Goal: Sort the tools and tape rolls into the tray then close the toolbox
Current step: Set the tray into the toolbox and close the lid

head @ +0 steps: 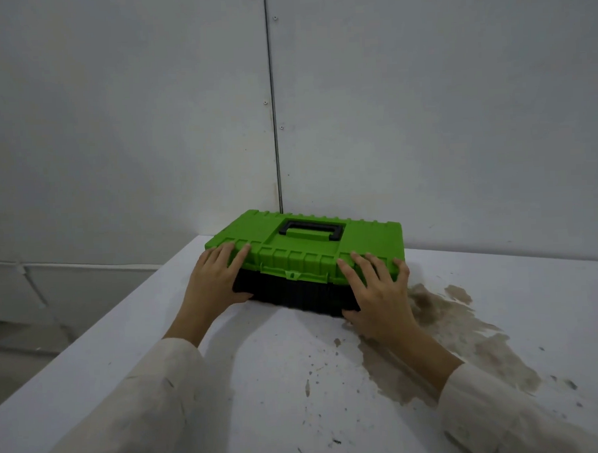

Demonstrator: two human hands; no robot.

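Note:
A toolbox (302,250) with a bright green lid and a black body stands on the white table, its lid down. A black carry handle (313,229) lies flat in the lid's top, and a green latch (293,274) sits at the front middle. My left hand (214,279) grips the front left corner, fingers spread over the lid edge and thumb along the black side. My right hand (379,293) holds the front right corner the same way. No tools, tape rolls or tray are visible.
The white table (263,382) has a large brown stain (466,332) to the right of the toolbox and dark specks near the front. Its left edge runs diagonally, with the floor below. A grey panelled wall stands close behind the toolbox.

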